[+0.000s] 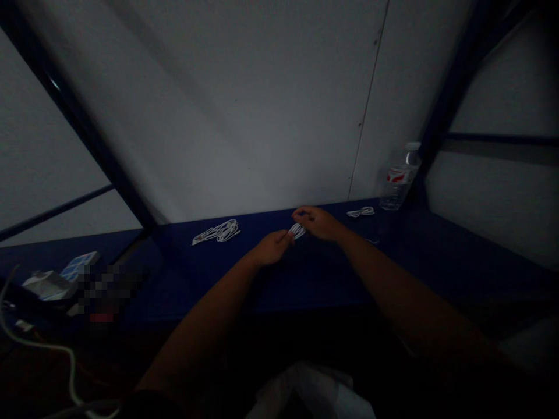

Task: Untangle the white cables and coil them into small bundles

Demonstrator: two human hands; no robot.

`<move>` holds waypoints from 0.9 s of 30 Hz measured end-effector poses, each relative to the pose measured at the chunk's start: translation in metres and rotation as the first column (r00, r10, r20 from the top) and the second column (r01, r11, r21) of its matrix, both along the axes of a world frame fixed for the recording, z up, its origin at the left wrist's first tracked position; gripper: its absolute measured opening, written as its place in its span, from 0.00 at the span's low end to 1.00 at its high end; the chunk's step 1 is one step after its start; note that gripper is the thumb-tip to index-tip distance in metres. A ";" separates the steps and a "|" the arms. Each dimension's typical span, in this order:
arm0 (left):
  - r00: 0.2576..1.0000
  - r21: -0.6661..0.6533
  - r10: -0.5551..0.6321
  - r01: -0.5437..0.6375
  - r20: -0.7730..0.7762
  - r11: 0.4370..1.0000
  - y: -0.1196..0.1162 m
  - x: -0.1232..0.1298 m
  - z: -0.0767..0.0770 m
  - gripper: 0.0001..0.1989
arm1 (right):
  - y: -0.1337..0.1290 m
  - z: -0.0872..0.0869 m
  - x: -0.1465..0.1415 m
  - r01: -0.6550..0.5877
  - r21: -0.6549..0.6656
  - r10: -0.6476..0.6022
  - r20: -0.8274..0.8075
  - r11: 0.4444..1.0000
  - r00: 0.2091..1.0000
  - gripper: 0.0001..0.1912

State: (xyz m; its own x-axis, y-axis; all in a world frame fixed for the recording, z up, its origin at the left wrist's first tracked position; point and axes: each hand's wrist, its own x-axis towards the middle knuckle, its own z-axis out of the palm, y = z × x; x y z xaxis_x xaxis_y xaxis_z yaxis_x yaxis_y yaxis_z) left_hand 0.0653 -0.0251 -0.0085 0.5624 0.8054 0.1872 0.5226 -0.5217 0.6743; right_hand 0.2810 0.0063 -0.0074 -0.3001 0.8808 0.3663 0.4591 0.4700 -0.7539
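Observation:
A small coil of white cable (297,231) is held just above the blue surface (332,273), between my two hands. My left hand (274,247) is closed, thumb and fingers pinching the coil's lower left side. Over the coil's upper right, my right hand (318,222) curls with thumb and index finger close together, at or very near the cable; the dim light hides exactly what is between those fingertips. To the left lies a larger bundle of white cable (217,231). A smaller tied white cable (360,212) rests to the right of my right hand.
A clear plastic bottle (399,177) with a red and white label stands at the back right, by a blue metal post. A pale wall (262,116) rises behind the surface. At the far left are a blue and white box (79,265) and a loose white cable (43,345).

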 end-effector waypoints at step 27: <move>0.926 -0.234 0.293 -0.238 0.237 0.943 0.025 -0.012 -0.008 0.29 | 0.019 -0.014 0.022 0.080 0.471 -0.218 0.245 0.878 0.945 0.09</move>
State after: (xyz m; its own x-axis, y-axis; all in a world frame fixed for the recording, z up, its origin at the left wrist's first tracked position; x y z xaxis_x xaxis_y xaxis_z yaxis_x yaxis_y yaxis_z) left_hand 0.0534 0.0000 -0.0168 0.2746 0.9539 0.1211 0.4112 -0.2303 0.8819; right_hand 0.3030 0.0255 -0.0211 -0.3292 0.6833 0.6517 0.7112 0.6334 -0.3048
